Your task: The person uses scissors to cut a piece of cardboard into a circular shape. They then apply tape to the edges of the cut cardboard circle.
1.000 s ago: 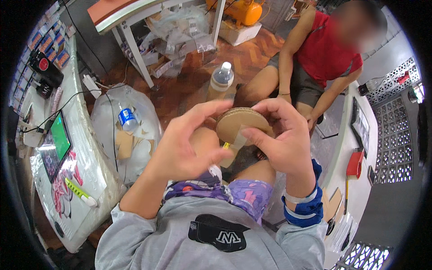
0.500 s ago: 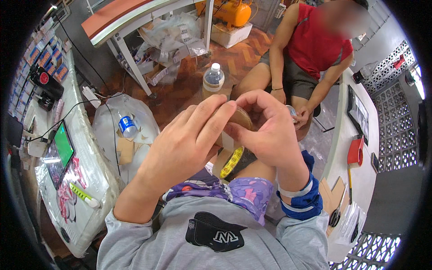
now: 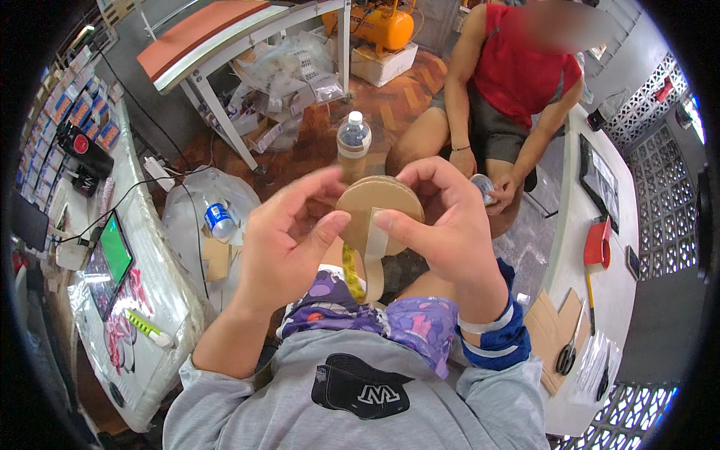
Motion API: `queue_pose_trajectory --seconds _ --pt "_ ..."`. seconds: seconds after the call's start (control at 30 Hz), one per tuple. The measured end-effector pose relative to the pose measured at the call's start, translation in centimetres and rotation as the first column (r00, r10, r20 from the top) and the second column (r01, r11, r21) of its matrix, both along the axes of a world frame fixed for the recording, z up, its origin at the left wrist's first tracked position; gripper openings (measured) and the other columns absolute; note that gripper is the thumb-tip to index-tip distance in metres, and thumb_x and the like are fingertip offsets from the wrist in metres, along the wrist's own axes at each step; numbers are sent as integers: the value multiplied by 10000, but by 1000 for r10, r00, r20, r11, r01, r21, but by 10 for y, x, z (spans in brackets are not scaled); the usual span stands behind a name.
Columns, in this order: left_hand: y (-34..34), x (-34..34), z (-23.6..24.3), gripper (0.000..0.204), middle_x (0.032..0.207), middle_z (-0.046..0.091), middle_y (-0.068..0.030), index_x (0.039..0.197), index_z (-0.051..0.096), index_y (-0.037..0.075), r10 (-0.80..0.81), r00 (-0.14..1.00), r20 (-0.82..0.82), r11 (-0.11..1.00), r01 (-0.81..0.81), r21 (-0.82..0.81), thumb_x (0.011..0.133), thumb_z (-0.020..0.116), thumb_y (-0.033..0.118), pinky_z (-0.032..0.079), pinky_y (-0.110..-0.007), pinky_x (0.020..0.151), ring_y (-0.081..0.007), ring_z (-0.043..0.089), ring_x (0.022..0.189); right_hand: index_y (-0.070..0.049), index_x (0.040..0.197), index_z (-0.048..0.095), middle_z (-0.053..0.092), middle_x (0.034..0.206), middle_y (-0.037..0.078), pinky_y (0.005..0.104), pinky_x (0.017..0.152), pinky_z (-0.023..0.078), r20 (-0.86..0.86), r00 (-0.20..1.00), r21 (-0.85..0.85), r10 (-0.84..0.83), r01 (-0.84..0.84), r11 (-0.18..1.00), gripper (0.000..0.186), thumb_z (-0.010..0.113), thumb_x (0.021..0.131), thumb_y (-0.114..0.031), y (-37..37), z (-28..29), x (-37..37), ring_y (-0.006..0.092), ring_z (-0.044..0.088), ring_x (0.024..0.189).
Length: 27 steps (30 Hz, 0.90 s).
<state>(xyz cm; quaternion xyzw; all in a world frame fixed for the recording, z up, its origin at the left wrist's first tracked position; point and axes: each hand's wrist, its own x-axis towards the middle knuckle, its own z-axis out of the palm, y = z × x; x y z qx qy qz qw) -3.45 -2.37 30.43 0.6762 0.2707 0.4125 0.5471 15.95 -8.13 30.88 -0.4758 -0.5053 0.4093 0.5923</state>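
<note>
A round tan cardboard disc [image 3: 360, 199], made of stacked layers, is held up in front of my lap. My right hand [image 3: 446, 229] grips its right side, thumb pressed on a pale strip of tape [image 3: 376, 238] that runs down from the disc's face. Beside the disc's left edge is my left hand [image 3: 289, 232], fingers apart and partly blurred, its thumb tip at the rim. Below the disc hangs a tan strip-like piece [image 3: 371, 281], and a yellow patterned band [image 3: 351, 274] shows beside it over my lap.
A clear bottle [image 3: 354, 139] stands beyond my hands. A person in red [image 3: 525, 67] sits at the far right, holding a small round item [image 3: 482, 187]. Scissors [image 3: 566, 358] and cardboard lie on the right table [image 3: 577, 277]; a green cutter [image 3: 148, 328] on the left one.
The disc has turned so its flat face and tape strip show. My left hand has come away from over it and its fingers have spread. The yellow band has shifted left.
</note>
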Motion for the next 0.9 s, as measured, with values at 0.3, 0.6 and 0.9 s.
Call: queue_pose_trajectory --seconds 0.3,0.6,0.9 --pt "-1 3 -19 402 1050 677 -93 1165 607 -55 -150 956 253 905 236 -354 834 771 104 533 -285 849 -150 647 953 -5 1049 565 624 945 45 247 763 511 -196 980 -3 -31 31 1000 372 802 766 -51 -6 -27 -11 93 603 870" --pt "-12 -10 -56 420 998 684 -78 1133 616 -55 -281 960 -17 747 208 -632 778 808 63 533 -263 801 -113 640 907 -20 1067 531 550 1244 172 349 970 451 -500 839 59 214 -213 975 470 835 711 -57 -24 -94 -16 200 570 1123" --pt "-21 -22 -89 468 1094 679 -91 1203 596 -54 -339 902 268 409 398 -821 794 795 59 522 -290 893 -148 652 992 -5 1433 300 412 1430 297 449 1110 343 -579 574 283 579 -525 803 1068 915 561 -61 -28 -151 -15 350 454 1318"
